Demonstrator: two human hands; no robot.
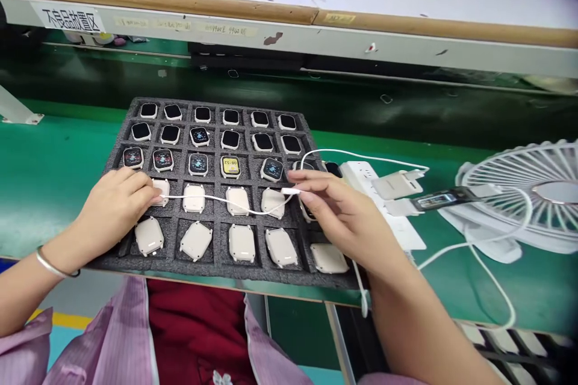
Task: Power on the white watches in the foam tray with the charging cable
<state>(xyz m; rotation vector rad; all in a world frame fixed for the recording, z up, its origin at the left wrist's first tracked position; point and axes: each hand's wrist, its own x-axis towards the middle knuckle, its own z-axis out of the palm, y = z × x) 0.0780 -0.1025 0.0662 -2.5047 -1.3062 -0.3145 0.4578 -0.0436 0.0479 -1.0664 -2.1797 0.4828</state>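
While palms face down | left hand (115,207) pinches watch (161,190) | right hand (338,210) pinches cable plug (290,190)

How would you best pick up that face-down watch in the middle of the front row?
Probably from straight above, pinching its two long side edges: the watch lies flat, back up, sunk in a pocket of the foam tray, so only its top is open.

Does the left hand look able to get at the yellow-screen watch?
Probably yes: the yellow-screen watch lies uncovered one row beyond the left hand, nothing between, though a white cable ends at that hand.
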